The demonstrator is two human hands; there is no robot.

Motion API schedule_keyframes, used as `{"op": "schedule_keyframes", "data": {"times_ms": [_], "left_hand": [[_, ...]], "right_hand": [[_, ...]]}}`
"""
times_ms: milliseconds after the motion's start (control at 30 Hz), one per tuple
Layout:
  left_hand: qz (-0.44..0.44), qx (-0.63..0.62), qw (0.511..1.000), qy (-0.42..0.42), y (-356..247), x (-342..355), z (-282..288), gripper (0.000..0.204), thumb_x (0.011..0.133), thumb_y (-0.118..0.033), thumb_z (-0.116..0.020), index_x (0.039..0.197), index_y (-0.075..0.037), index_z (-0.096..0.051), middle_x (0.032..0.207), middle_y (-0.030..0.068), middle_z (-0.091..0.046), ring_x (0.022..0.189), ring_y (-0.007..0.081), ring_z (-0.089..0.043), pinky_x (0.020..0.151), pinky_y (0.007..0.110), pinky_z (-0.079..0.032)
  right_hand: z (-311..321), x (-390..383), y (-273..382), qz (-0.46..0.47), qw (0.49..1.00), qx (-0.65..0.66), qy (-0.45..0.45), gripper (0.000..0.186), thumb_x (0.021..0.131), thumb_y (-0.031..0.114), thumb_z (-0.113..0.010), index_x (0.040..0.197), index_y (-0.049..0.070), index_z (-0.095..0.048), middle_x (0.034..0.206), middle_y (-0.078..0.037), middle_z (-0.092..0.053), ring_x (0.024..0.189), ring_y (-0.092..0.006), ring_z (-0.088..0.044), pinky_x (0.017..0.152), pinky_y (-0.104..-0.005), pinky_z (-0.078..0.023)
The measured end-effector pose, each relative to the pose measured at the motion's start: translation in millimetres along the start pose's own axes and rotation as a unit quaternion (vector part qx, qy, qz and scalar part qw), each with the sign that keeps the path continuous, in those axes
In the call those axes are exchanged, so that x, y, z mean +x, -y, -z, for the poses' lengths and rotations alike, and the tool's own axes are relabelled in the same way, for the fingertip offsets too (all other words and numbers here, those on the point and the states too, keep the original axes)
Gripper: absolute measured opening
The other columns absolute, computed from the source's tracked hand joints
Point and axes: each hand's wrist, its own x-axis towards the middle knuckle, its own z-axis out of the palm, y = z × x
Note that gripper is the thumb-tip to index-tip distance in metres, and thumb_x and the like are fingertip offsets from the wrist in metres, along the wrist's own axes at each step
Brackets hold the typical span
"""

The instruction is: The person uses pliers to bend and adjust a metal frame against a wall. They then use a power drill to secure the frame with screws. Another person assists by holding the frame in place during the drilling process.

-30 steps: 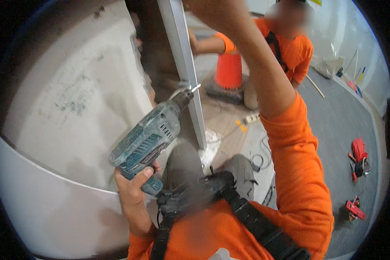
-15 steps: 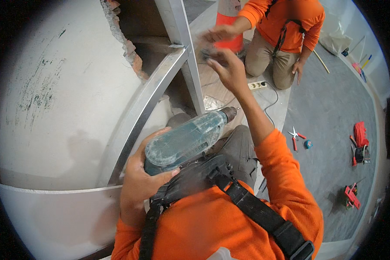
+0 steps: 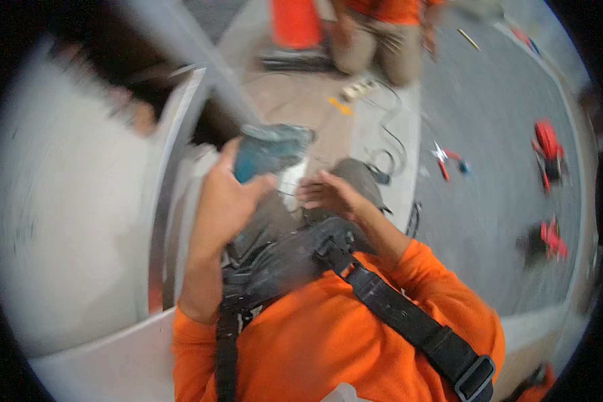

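My left hand (image 3: 228, 191) is wrapped around the rear of a teal power drill (image 3: 264, 157), which is dusty and smeared by motion. The drill is held in front of my waist, and its chuck cannot be made out now. To the right of the drill and a little nearer to me is my right hand (image 3: 331, 195), apart from it, with the fingers stretched out and nothing visible in them. Below both hands are my knees in grey trousers and a black waist belt (image 3: 288, 251).
At left, a metal frame (image 3: 171, 154) stands beside a white panel (image 3: 80, 221) with a broken edge. Ahead, a person (image 3: 382, 40) kneels near an orange cone (image 3: 295, 27) and a power strip (image 3: 360, 89). Red-handled pliers (image 3: 442, 161) and red tools (image 3: 548, 144) lie on the right.
My right hand has come down from near the other person's hand to beside the drill. The drill has turned so its front points away more. The view has shifted, blurring the scene.
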Motion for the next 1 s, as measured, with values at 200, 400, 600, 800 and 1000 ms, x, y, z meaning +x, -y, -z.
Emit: {"op": "schedule_keyframes", "data": {"times_ms": [200,400,600,800,1000], "left_hand": [[0.123,-0.167,0.958,0.198,21,61,-40,0.031,0.085,-0.009,-0.066,0.112,0.003,-0.058,0.086,0.0089,-0.063,0.068,0.0146,-0.061,0.055,0.028,-0.052],[0.289,-0.196,0.905,0.242,73,86,-62,0.035,0.088,-0.013,-0.066,0.119,0.002,-0.057,0.094,0.0142,-0.067,0.074,0.021,-0.068,0.063,0.034,-0.063],[0.375,-0.243,0.872,0.201,156,112,-72,0.033,0.088,-0.01,-0.063,0.117,0.007,-0.058,0.094,0.0174,-0.067,0.075,0.0254,-0.068,0.062,0.037,-0.064],[0.423,-0.292,0.84,0.173,212,114,-134,0.032,0.088,-0.011,-0.062,0.116,0.006,-0.058,0.099,0.0166,-0.067,0.076,0.0264,-0.068,0.065,0.037,-0.061],[0.329,-0.196,0.918,0.102,241,129,-207,0.052,0.077,-0.006,-0.068,0.122,0.007,-0.045,0.091,0.0169,-0.064,0.065,0.0229,-0.064,0.047,0.037,-0.052]], "right_hand": [[89,-21,-16,0.136,0.946,-0.141,-0.257,0.035,0.096,0.027,-0.061,0.117,-0.001,-0.062,0.102,-0.013,-0.068,0.09,-0.0207,-0.067,0.076,-0.0339,-0.056],[313,-123,-121,0.072,0.534,-0.398,-0.742,0.045,0.085,0.023,-0.071,0.121,-0.002,-0.058,0.105,-0.02,-0.065,0.1,-0.0337,-0.063,0.093,-0.0453,-0.05],[267,-160,-134,-0.196,0.496,-0.435,-0.725,0.074,0.078,0.025,-0.078,0.138,0.003,-0.042,0.144,-0.02,-0.043,0.133,-0.0375,-0.042,0.107,-0.0484,-0.039],[335,-130,-174,-0.03,0.64,-0.326,-0.695,0.065,0.081,0.022,-0.072,0.135,-0.004,-0.049,0.129,-0.025,-0.059,0.117,-0.041,-0.057,0.097,-0.0474,-0.046],[138,-32,18,0.248,0.866,-0.063,-0.429,0.054,0.096,0.013,-0.051,0.148,0.008,-0.038,0.086,-0.004,-0.054,0.062,-0.0143,-0.058,0.058,-0.0301,-0.053]]}}
